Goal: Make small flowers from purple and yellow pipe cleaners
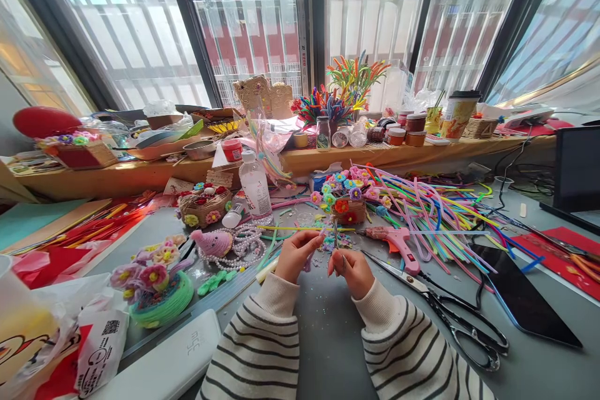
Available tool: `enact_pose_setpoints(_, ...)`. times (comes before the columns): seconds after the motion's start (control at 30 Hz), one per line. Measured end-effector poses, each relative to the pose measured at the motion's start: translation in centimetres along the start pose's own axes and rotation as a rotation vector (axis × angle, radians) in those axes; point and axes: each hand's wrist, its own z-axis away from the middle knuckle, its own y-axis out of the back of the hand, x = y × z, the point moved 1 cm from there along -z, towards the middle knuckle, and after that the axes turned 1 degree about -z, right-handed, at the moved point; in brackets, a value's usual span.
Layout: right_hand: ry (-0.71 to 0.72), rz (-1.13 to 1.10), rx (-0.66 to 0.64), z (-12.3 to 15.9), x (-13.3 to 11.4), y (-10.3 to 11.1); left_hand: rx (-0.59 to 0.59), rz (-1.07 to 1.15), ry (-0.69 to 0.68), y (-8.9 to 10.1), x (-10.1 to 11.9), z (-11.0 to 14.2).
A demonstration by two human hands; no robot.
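Near the table's middle, my left hand (299,254) pinches a lilac fuzzy pipe cleaner piece (308,262), part of it hanging below the fingers. Close beside it on the right is my right hand (350,270), closed around small scissors (335,234) whose narrow metal blades point up and away from me. The fingers hide most of their handles. The blades stand near the lilac piece; whether they touch it I cannot tell. Behind the hands sits a twine-wrapped box (349,211) covered in fuzzy flowers, with colourful clippings scattered before it.
Right of my hands lie a pink glue gun (394,242), large black-handled scissors (440,303) and a phone (527,294). Loose pipe cleaners (435,212) spread behind. To the left are a bottle (255,187), bead strings (244,249), a green flower pot (162,303) and a white case (164,362).
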Motion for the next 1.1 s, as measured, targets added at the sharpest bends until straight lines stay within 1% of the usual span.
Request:
enact_pose_setpoints(0.13,-0.008,0.061,-0.006,-0.05,-0.05,-0.05,0.002,0.004,0.005,-0.06,-0.02,-0.02)
enact_pose_setpoints(0.3,0.000,0.083,-0.037,-0.03,-0.10,-0.14,-0.046,0.022,0.025,-0.02,-0.14,-0.19)
enact_pose_setpoints(0.43,0.005,0.097,-0.031,0.00,-0.29,-0.16,-0.106,0.049,0.052,0.01,-0.30,-0.33)
enact_pose_setpoints(0.6,0.023,0.119,-0.050,0.05,-0.69,-0.30,-0.116,0.098,0.064,-0.18,-0.19,-0.08)
enact_pose_setpoints(0.77,0.000,0.139,-0.065,0.03,-0.57,-0.49,-0.198,0.136,0.120,-0.39,0.17,0.39)
enact_pose_setpoints(0.9,-0.021,0.149,-0.091,0.00,-0.35,-0.61,-0.211,0.187,0.138,-0.31,0.17,0.48)
enact_pose_setpoints(1.1,-0.009,0.173,-0.111,0.07,-0.66,-0.61,-0.225,0.188,0.124,-0.30,-0.02,0.35)
